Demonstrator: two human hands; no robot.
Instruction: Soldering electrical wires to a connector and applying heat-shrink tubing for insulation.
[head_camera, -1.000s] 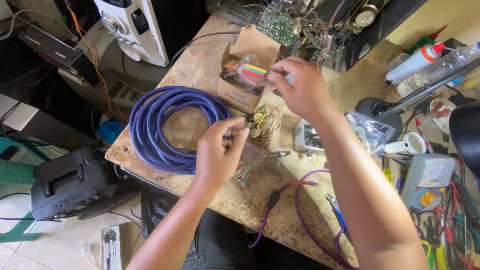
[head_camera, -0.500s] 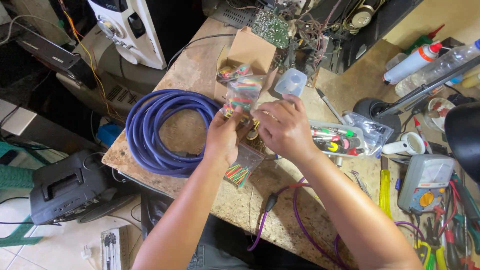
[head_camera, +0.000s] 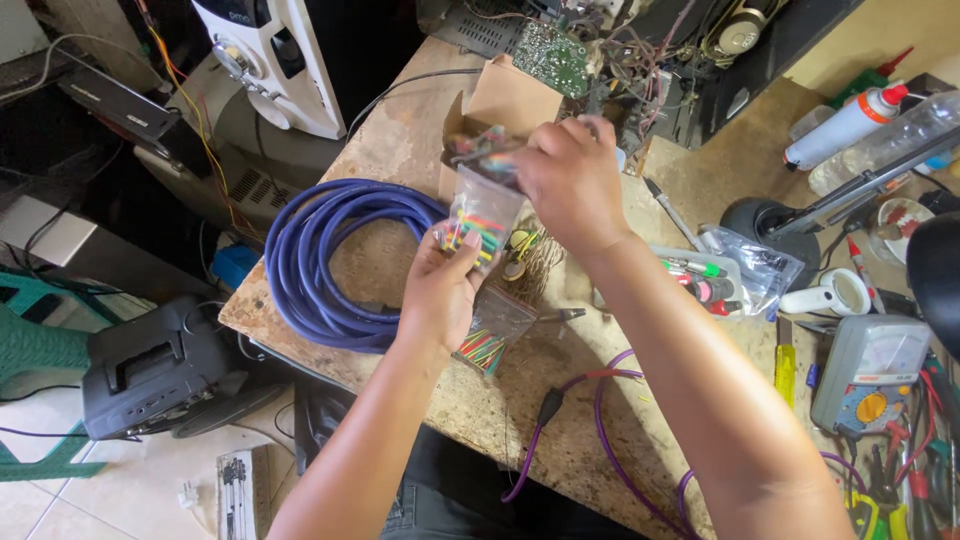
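Small clear bag of coloured pieces (head_camera: 480, 222) (look like cut heat-shrink or wire bits, too small to be sure) is now lifted off the table (head_camera: 560, 440), held in the air between both hands in front of the open cardboard box (head_camera: 505, 105). Half a second ago both hands were lower, bunched together near the blue cable coil (head_camera: 335, 262). Right hand (head_camera: 570, 185) has since risen and its grip is pinched on the bag's top edge; left hand (head_camera: 440, 290) clamps the bottom from below, fingers closed on it. So the bag is picked up and stretched upright, contents visible.

A second similar bag (head_camera: 490, 335) lies flat on the table just below the left hand, untouched. Purple lead (head_camera: 600, 400) trails nearer the table edge; multimeter (head_camera: 870, 375) well off right.
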